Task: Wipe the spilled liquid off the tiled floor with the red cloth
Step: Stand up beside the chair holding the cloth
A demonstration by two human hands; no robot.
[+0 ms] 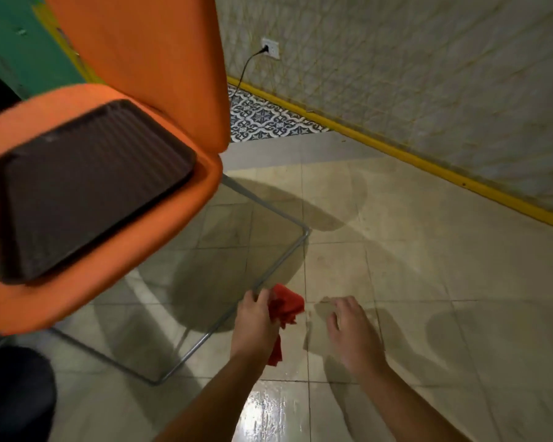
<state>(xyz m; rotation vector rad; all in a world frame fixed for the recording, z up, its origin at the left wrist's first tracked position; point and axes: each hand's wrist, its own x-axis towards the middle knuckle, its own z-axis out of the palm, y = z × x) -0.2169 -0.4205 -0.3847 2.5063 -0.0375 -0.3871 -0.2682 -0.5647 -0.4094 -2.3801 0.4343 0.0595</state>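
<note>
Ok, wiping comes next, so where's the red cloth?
Head view, lower centre: the red cloth is bunched in the left hand, beside the orange chair's metal frame, left of the right hand.

An orange chair (134,59) carrying a brown tray (87,186) stands on the beige tiled floor (428,282). Yellow skirting (396,151) edges the patterned wall (428,59).

cloth (286,304) red | chair (134,59) orange | tray (87,186) dark brown | floor (412,282) beige tiles
</note>
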